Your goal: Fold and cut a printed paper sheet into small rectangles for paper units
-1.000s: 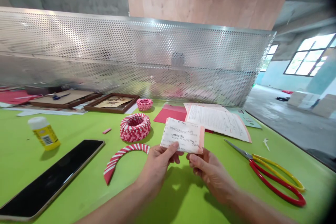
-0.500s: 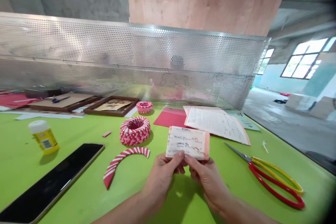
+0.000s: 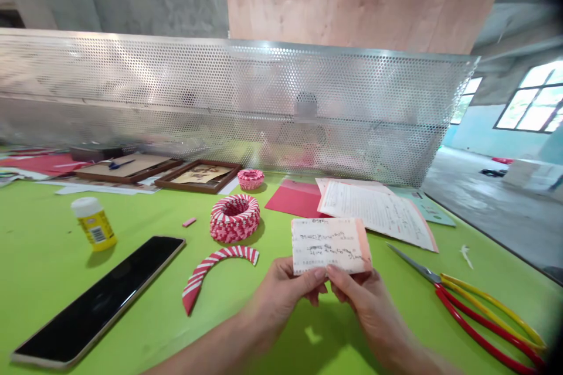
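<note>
A folded sheet of paper with handwriting and a pink edge is pinched between my two hands above the green table. My left hand grips its lower left part, thumb in front. At the lower right part, my right hand grips the same paper, and both thumbs meet at the bottom edge. Left of my hands lies a curved red-and-white folded paper strip. Behind that strip stands a red-and-white woven paper ring. Scissors with red and yellow handles lie open to the right.
A phone and a glue stick are at the left. Wooden frames, a smaller ring, red paper and printed sheets lie farther back. A perforated metal screen closes off the table's far side.
The view has turned slightly left, so things on the table appear farther right. Both hands still grip the folded paper, which sits slightly closer.
</note>
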A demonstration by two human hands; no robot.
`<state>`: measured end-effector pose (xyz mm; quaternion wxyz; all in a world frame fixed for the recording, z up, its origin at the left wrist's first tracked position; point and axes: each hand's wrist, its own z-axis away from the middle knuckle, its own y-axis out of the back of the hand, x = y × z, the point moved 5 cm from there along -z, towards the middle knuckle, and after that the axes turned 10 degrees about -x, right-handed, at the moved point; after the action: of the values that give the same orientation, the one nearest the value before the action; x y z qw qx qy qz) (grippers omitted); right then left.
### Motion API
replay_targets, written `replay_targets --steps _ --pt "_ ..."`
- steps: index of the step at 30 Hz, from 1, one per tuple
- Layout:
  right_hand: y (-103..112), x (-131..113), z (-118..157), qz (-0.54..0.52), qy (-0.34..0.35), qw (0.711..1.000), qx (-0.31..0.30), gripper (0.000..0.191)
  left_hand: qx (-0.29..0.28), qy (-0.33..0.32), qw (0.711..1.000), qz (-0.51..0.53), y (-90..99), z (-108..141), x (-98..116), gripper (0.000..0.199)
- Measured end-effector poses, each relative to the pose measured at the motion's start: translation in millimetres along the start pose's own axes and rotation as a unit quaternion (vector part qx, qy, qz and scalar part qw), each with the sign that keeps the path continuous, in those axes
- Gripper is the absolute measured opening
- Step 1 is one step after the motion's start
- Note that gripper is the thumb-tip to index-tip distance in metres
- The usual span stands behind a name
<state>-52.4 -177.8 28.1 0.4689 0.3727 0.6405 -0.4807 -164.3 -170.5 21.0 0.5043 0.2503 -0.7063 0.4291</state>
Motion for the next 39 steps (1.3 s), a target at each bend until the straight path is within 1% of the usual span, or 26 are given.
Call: replay_targets --steps 3,8,11,13,18,20,24,28,31,34,37,39 --pt "4 1 -3 0.024 -0.001 1.000 0.005 0.017 0.000 0.000 1.000 0.000 1.0 -1 -1 0.013" --pt "8 9 -5 -0.022 -0.002 0.999 0.031 0.021 -0.004 -0.010 1.000 -0.021 0.8 0 2 0.013" --pt "8 10 -4 -0.018 0.002 0.999 0.035 0.020 0.000 -0.013 1.000 -0.025 0.3 0 1 0.014" --pt "7 7 -3 -0.007 0.006 0.999 0.040 0.020 0.014 -0.009 1.000 -0.015 1.1 0 0 0.014" --pt "9 2 -4 0.015 0.020 0.997 0.069 0.023 0.074 -0.003 0.997 -0.001 6.6 1 1 0.016" --pt "11 6 -5 0.014 0.022 0.998 0.062 0.024 0.075 -0.006 0.997 -0.007 6.7 1 4 0.017" --pt "15 17 -10 -0.030 0.011 0.999 0.045 0.020 0.048 -0.014 0.999 -0.010 3.5 -1 7 0.016" --pt "15 20 -11 -0.077 0.001 0.996 0.048 0.015 0.065 -0.012 0.998 0.023 4.5 -1 3 0.019" --pt "10 19 -8 -0.121 -0.003 0.991 0.049 0.012 0.064 -0.022 0.998 0.017 1.1 -2 0 0.016" --pt "-1 19 -5 -0.168 0.002 0.986 0.012 0.008 0.057 -0.020 0.998 -0.025 -4.4 -2 -4 0.028" --pt "-10 20 -3 -0.180 0.011 0.983 -0.020 0.006 0.089 -0.008 0.995 -0.048 -3.0 0 -11 0.029" --pt "-11 21 -3 -0.162 0.015 0.986 -0.019 0.007 0.102 -0.007 0.994 -0.046 -0.5 2 -13 0.029"
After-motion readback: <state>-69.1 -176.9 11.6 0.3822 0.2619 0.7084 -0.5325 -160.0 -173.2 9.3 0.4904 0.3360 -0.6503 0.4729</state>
